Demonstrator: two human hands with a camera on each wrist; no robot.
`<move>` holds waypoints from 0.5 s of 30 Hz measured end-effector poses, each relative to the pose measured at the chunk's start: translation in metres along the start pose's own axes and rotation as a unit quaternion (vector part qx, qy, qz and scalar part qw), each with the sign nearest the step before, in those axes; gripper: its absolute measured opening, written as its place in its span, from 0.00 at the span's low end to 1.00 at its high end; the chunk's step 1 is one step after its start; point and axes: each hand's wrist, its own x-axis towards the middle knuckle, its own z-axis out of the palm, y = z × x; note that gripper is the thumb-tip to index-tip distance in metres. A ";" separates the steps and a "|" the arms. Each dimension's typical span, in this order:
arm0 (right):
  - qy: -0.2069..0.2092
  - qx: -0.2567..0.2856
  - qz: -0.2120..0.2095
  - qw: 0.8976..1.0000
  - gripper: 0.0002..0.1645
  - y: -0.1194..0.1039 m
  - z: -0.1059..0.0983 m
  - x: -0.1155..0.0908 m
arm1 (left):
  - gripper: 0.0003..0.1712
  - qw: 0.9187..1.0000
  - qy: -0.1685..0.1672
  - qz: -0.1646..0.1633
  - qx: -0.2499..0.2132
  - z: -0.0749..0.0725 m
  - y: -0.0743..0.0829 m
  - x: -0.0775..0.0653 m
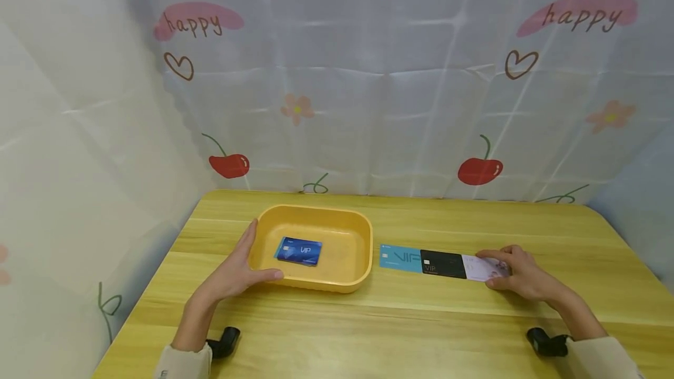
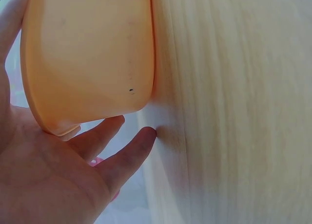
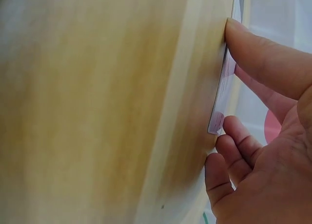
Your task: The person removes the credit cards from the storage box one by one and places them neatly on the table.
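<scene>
My left hand (image 1: 234, 271) grips the left end of a yellow plastic tray (image 1: 363, 250), thumb over the front rim and fingers along the end wall. In the left wrist view the lower fingers spread beneath the tray's corner. Inside the tray lies a small pile of cards topped by a dark blue VIP card (image 1: 300, 251). On the right, my right hand (image 1: 526, 274) holds a pale patterned card (image 1: 474, 268) by its near and far edges, index finger and thumb astride it, flat on the table. Beside it lie a black VIP card (image 1: 442, 264) and a light blue VIP card (image 1: 400, 257), edge to edge in a row.
The wood-grain table (image 1: 337, 332) carries everything. Behind it hangs a white curtain (image 1: 368, 104) printed with cherries, hearts and flowers. A black device is strapped at each wrist, the left one (image 1: 226, 342) and the right one (image 1: 544, 344) close over the table.
</scene>
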 end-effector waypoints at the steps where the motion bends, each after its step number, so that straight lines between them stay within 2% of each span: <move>1: 0.000 0.000 0.001 1.000 0.33 0.000 0.000 0.000 | 0.71 1.000 0.000 0.001 -0.001 0.000 0.000 0.000; 15: 0.000 -0.001 0.009 1.000 0.33 -0.002 0.002 -0.001 | 0.71 1.000 0.001 0.005 -0.002 0.000 -0.001 0.001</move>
